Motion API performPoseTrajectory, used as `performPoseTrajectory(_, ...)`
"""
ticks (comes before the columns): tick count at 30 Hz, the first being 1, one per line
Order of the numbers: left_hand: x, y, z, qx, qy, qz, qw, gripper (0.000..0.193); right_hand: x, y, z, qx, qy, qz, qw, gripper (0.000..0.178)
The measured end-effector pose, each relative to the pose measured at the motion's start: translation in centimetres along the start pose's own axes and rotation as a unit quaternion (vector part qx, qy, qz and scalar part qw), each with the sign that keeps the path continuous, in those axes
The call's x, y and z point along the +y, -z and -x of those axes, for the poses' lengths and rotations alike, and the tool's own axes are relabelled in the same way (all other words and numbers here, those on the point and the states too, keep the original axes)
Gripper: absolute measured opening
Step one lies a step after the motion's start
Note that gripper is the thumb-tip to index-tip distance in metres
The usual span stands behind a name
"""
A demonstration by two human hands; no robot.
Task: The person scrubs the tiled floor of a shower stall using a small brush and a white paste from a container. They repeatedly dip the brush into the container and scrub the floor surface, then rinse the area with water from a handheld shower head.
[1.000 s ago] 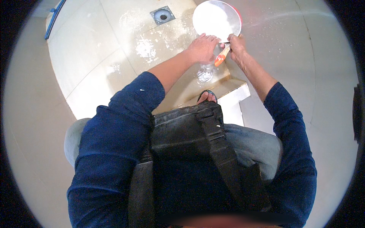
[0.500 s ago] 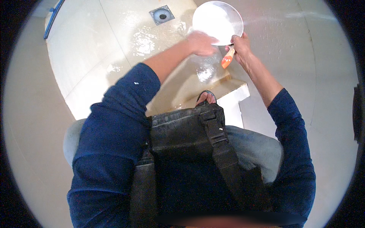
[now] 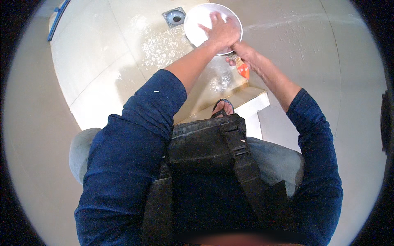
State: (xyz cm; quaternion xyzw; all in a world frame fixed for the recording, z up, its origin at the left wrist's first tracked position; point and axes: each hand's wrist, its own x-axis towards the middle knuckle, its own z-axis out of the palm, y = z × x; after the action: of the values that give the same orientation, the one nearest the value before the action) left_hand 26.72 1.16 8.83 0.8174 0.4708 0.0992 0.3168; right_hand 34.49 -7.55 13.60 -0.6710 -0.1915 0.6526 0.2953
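A white, round, shallow bowl (image 3: 196,25) is tilted over the wet floor beside the drain. My left hand (image 3: 221,33) reaches into it, fingers spread against its inner surface. At the bowl's near right rim, my right hand (image 3: 247,54) is closed, partly hidden behind my left wrist. Below its fingers a tan handle with an orange end (image 3: 243,70) sticks out toward me, with a greyish part near the rim. Whether this handle belongs to the bowl or to a separate tool, I cannot tell.
A square metal floor drain (image 3: 174,17) lies left of the bowl on wet, shining tiles (image 3: 158,51). A blue-edged squeegee-like bar (image 3: 57,20) leans at the far left. A low ledge (image 3: 250,95) stands beside my sandalled foot (image 3: 223,107). A black bag (image 3: 205,143) hangs at my front.
The bowl has moved left, toward the drain. My left hand has gone from its near rim to its inside. My right hand has shifted left and slightly nearer me with the handle.
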Motion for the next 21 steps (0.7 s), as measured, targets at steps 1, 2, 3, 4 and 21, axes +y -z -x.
performPoseTrajectory(1, -0.6, 0.0, -0.1, -0.04, -0.081, -0.033, 0.995, 0.06, 0.0, 1.0, -0.8, -0.014, 0.005, -0.001, 1.0, 0.018)
performPoseTrajectory(2, 0.3, 1.0, 1.0, -0.073, -0.171, -0.207, 0.96, 0.052, -0.1, 2.1, -1.1, -0.014, -0.002, 0.006, 1.0, 0.021)
performPoseTrajectory(3, -0.2, 0.9, 0.6, -0.097, -0.199, -0.162, 0.962, 0.052, -0.3, 2.7, -1.7, -0.009, 0.015, -0.001, 1.0, 0.022)
performPoseTrajectory(4, -0.8, 0.8, 0.0, -0.12, -0.225, -0.116, 0.96, 0.053, -0.4, 3.2, -2.5, -0.003, 0.032, -0.007, 0.999, 0.022)
performPoseTrajectory(21, -8.7, 0.0, 4.1, 0.032, -0.211, -0.003, 0.977, 0.034, -1.1, 9.9, -4.1, 0.101, -0.086, 0.028, 0.991, 0.053)
